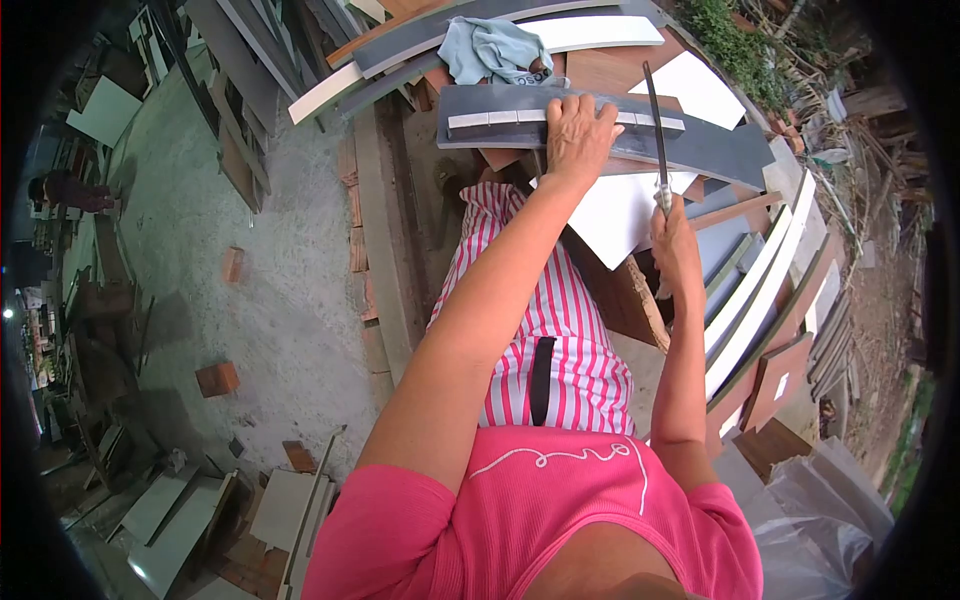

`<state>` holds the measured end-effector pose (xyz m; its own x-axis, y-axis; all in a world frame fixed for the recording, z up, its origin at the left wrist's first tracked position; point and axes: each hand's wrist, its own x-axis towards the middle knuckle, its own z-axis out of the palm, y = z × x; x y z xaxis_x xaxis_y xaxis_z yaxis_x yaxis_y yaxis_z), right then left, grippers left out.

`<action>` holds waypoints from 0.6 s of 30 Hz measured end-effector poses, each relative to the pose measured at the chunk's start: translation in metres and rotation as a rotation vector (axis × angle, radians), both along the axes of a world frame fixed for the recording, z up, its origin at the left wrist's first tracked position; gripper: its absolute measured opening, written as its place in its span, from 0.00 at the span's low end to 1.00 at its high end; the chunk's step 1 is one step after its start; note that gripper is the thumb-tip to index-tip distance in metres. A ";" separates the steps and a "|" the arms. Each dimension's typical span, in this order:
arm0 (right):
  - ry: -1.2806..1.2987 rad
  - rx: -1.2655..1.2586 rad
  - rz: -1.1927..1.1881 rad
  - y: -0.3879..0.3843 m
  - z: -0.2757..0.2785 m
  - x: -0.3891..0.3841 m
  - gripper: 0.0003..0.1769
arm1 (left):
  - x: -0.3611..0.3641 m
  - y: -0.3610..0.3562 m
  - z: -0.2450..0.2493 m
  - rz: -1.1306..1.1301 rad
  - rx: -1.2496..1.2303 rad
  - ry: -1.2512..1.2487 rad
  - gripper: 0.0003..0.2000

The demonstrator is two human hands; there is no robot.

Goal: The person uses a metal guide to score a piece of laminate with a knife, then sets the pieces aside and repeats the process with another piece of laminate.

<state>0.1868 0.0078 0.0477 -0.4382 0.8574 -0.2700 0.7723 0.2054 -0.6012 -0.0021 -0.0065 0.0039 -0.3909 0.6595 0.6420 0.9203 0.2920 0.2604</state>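
Note:
My left hand [580,140] presses down with bent fingers over a long, narrow pale strip [500,118] marked by several cross lines. The strip lies lengthwise on a dark grey board [720,155]. In my right hand [676,245] is a long, thin dark blade [655,120] with a pale handle, pointing away from me. The blade crosses over the strip's right end in this view. A crumpled light blue cloth [490,50] lies just beyond the board.
White and brown panels [600,215] lie under the board. Curved strips [765,290] are stacked to the right, by a clear plastic sheet [820,510]. On the concrete floor [290,290] at left are bricks [217,379] and leaning boards [235,150]. A person [80,192] is far left.

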 end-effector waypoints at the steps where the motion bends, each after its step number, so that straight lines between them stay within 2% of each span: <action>1: 0.012 -0.017 -0.002 0.004 0.005 -0.009 0.18 | 0.000 0.000 0.000 -0.002 -0.001 0.003 0.12; 6: 0.021 -0.013 -0.001 0.006 -0.003 -0.011 0.17 | 0.001 -0.002 0.001 -0.009 0.013 0.010 0.12; 8: 0.038 0.071 0.019 0.000 -0.016 0.004 0.16 | 0.000 -0.001 0.000 -0.012 0.020 0.002 0.12; 14: -0.007 0.024 -0.015 -0.035 -0.011 0.028 0.16 | 0.000 0.000 -0.002 -0.002 0.017 0.016 0.12; 18: 0.029 0.108 0.045 -0.016 -0.013 0.021 0.16 | 0.000 0.001 -0.003 -0.005 0.013 0.018 0.11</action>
